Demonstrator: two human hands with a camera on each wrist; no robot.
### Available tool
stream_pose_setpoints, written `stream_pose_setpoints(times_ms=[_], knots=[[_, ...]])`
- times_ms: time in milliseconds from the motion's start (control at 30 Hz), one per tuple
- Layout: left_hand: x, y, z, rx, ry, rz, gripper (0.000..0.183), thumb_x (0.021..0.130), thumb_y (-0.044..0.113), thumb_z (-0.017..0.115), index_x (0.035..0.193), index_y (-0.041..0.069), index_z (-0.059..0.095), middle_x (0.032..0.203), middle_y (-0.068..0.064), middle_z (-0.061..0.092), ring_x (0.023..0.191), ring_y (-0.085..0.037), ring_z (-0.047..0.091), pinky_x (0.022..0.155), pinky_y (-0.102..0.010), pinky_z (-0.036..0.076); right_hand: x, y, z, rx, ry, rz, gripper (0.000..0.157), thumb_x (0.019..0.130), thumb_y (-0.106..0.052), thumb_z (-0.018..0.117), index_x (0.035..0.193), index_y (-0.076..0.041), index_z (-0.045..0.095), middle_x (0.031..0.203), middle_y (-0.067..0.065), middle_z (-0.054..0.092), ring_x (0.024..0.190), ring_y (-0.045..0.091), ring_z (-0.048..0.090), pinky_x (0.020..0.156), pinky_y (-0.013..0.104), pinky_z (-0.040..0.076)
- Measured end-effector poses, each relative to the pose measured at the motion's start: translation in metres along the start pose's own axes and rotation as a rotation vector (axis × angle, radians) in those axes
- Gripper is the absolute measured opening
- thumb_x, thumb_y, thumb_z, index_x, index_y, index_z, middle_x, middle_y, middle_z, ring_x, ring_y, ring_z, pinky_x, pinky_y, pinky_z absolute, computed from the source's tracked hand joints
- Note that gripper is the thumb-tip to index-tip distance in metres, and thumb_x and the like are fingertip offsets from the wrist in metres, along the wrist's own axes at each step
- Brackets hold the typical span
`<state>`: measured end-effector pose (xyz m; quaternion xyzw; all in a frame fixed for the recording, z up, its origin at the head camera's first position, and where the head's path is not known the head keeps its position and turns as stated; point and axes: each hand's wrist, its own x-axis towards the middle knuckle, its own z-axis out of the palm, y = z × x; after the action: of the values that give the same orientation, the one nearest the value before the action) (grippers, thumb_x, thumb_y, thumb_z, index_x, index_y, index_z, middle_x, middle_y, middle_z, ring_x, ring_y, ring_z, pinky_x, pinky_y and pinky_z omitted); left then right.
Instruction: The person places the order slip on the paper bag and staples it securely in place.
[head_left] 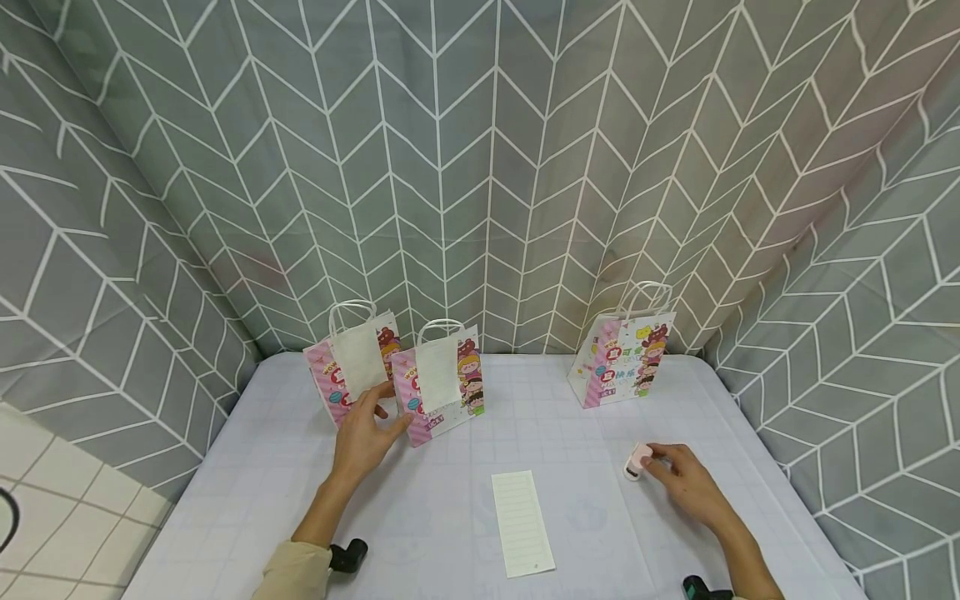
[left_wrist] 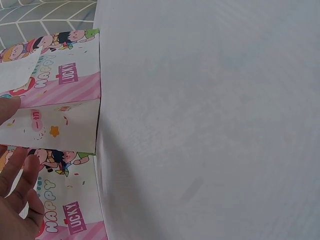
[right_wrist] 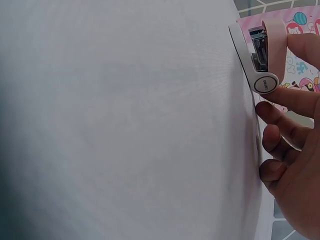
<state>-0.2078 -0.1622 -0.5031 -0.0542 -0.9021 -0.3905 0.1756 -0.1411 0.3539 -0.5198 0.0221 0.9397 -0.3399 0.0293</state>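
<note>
Two paper gift bags with white handles stand at the left; each has a pale paper slip on its front. My left hand [head_left: 363, 437] is at the left edge of the nearer gift bag [head_left: 471, 400], pinching it with the thumb in front and fingers behind. Those fingers lie between it and the farther gift bag [head_left: 386, 337]; their tips are partly hidden. On the right, my right hand [head_left: 684, 482] holds a small pink and white stapler [right_wrist: 276, 55] between thumb and fingers, with its base against the tabletop.
A third gift bag [head_left: 618, 362] stands at the back right. A lined paper strip [head_left: 522, 523] lies flat near the front middle of the white-covered table [head_left: 427, 517]. Patterned grey curtains [head_left: 480, 167] enclose the back and both sides.
</note>
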Motion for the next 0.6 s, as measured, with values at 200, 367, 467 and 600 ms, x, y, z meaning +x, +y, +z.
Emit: stream_pose_setpoints(times_ms=[200, 367, 467, 600], knots=[[0.0001, -0.0003, -0.0005, -0.002, -0.002, -0.005, 0.066, 0.082, 0.032, 0.084, 0.140, 0.015, 0.056, 0.125, -0.004, 0.066, 0.089, -0.019, 0.058, 0.071, -0.035, 0.043, 0.0017, 0.0013, -0.0003, -0.013, -0.020, 0.018, 0.068, 0.102, -0.052, 0.050, 0.139, 0.005, 0.054, 0.132, 0.023, 0.052, 0.116, 0.037, 0.052, 0.096, 0.056, 0.042], [-0.0003, 0.0000, -0.0008, -0.001, -0.009, -0.015, 0.067, 0.082, 0.032, 0.084, 0.140, 0.015, 0.055, 0.126, -0.004, 0.066, 0.089, -0.019, 0.058, 0.071, -0.035, 0.043, 0.0009, 0.0000, -0.0010, -0.016, -0.018, 0.014, 0.066, 0.103, -0.050, 0.051, 0.139, 0.005, 0.054, 0.132, 0.023, 0.053, 0.113, 0.034, 0.052, 0.092, 0.052, 0.043], [-0.0004, 0.0002, -0.0006, 0.001, -0.010, -0.015, 0.067, 0.082, 0.033, 0.084, 0.140, 0.015, 0.055, 0.125, -0.004, 0.065, 0.089, -0.019, 0.058, 0.071, -0.035, 0.043, 0.0002, -0.0011, -0.0019, -0.017, -0.018, 0.010, 0.065, 0.103, -0.049, 0.051, 0.139, 0.005, 0.054, 0.132, 0.023, 0.053, 0.113, 0.033, 0.052, 0.091, 0.051, 0.044], [-0.0002, 0.0005, -0.0007, 0.004, -0.010, -0.015, 0.068, 0.083, 0.035, 0.083, 0.141, 0.015, 0.054, 0.126, -0.004, 0.065, 0.089, -0.018, 0.058, 0.071, -0.034, 0.043, 0.0000, -0.0012, -0.0034, -0.019, -0.018, 0.005, 0.068, 0.102, -0.050, 0.051, 0.141, 0.006, 0.051, 0.133, 0.024, 0.052, 0.109, 0.032, 0.052, 0.087, 0.047, 0.045]])
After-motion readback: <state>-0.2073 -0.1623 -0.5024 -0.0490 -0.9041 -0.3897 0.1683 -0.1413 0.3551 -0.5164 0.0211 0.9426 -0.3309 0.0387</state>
